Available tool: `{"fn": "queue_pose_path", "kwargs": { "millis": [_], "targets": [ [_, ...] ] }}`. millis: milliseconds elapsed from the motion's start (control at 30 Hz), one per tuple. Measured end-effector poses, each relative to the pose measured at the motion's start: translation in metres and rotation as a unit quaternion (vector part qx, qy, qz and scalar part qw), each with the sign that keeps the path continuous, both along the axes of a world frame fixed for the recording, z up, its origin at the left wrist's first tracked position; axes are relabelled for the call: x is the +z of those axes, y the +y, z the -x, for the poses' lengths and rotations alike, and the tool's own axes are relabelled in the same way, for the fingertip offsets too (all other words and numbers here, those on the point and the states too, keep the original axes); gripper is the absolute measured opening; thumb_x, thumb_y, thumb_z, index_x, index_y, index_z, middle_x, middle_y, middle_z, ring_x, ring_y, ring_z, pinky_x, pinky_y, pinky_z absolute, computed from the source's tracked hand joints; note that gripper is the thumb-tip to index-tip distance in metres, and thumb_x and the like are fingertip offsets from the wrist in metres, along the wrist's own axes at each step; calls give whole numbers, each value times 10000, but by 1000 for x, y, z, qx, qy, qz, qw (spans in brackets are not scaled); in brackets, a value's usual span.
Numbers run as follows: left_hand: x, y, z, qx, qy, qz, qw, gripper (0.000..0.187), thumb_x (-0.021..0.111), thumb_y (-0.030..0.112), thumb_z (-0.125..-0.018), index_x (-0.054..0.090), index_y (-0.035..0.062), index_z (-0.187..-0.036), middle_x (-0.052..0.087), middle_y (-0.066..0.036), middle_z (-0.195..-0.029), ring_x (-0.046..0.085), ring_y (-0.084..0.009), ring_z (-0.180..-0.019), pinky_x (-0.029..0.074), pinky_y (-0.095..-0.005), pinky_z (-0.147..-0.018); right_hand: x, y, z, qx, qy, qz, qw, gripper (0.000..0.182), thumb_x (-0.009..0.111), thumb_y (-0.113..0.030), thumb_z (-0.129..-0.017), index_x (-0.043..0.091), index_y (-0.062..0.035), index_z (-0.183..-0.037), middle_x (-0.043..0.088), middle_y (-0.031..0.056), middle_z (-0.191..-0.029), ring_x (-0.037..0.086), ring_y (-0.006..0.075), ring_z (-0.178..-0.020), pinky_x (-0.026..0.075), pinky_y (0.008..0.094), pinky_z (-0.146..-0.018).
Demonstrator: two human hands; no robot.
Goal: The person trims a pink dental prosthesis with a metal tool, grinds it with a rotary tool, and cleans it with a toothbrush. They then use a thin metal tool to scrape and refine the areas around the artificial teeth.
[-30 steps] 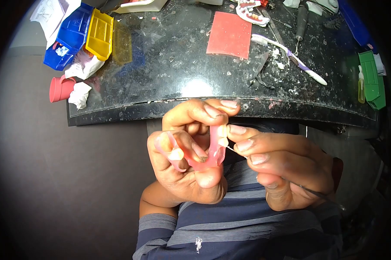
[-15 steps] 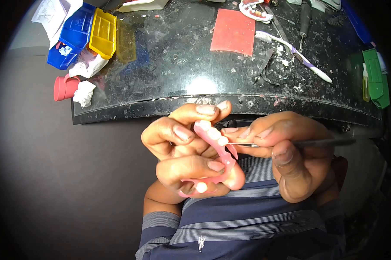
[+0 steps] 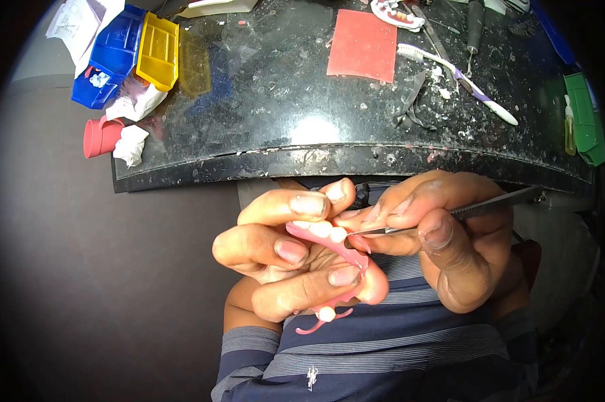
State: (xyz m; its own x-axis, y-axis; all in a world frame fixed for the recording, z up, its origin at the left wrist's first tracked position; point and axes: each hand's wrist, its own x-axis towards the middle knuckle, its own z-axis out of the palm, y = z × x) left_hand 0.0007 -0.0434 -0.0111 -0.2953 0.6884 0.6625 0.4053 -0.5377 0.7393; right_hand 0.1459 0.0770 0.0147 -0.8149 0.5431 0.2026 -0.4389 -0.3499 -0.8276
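Note:
A pink partial denture [image 3: 346,253] with white teeth is held in front of the striped shirt, below the table's front edge. My left hand [image 3: 289,258] grips it, fingers curled round its left side and its lower part. On the right, my right hand [image 3: 450,231] is closed round a thin dark metal tool [image 3: 487,204]. The tool's fine tip touches or nearly touches the denture beside the row of teeth. A curved pink clasp sticks out at the denture's lower end. Part of the denture is hidden by my left fingers.
On the dark table [image 3: 262,100] are a red sheet [image 3: 361,45], a toothbrush [image 3: 473,87], a dental model [image 3: 397,15] and scattered white debris. Blue [image 3: 117,43] and yellow [image 3: 158,52] bins, a red cup [image 3: 101,138] and crumpled paper [image 3: 131,145] are at left, a green bin [image 3: 584,120] at right.
My left hand has turned the denture, so its upper row of teeth lies flatter and its lower clasp shows more. The tool in my right hand is now tilted, with its rear end higher.

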Motion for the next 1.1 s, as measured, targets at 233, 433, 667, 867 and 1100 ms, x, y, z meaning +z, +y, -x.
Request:
{"fn": "queue_pose_path", "kwargs": {
  "millis": [233, 433, 667, 867, 1100],
  "targets": [
    [-12, 16, -7, 99, 77, -103, 987, 385, 827, 140, -744, 619, 198, -1063, 336, -60, -1044, 558, -244, -1096, 592, -412, -928, 1, -1, 0, 0, -9, 8, 1000, 216, 498, -167, -1011, 552, 39, -1046, 619, 215, -980, 673, 349, -986, 600, 496, -849],
    [-15, 21, -4, 106, 102, -75, 986, 244, 760, 217, -834, 589, 239, -1006, 282, -22, -1349, 427, -307, -1303, 408, -483, -1120, 2, 4, 0, -50, -37, -62, 996, 248, 486, -195, -1021, 530, 22, -1131, 650, 207, -948, 690, 329, -944, 598, 510, -825],
    [4, 23, -4, 105, 214, 49, 970, 721, 765, 102, -767, 401, 318, -1351, 122, -95, -1595, 234, -411, -1440, 266, -547, -1168, 13, 11, -6, -17, -104, -92, 990, 304, 602, 31, -908, 486, 28, -1189, 681, 243, -985, 708, 258, -873, 593, 360, -771],
    [-8, 22, 15, 22, 203, -64, 977, 624, 694, 195, -822, 394, 288, -1361, 118, -120, -1579, 244, -508, -1407, 290, -627, -1124, 15, 13, -6, -46, -116, 62, 990, 341, 579, 119, -858, 448, 60, -1167, 663, 246, -1036, 701, 285, -953, 579, 391, -893],
    [2, 30, 9, -15, -40, 32, 999, 549, 716, 379, -870, 494, 63, -1260, 492, -121, -1071, 563, -236, -879, 495, -393, -781, 16, 15, -12, -42, -125, -23, 991, 346, 575, 153, -843, 446, 54, -1148, 656, 253, -1035, 697, 267, -963, 570, 372, -898]
  ]
}}
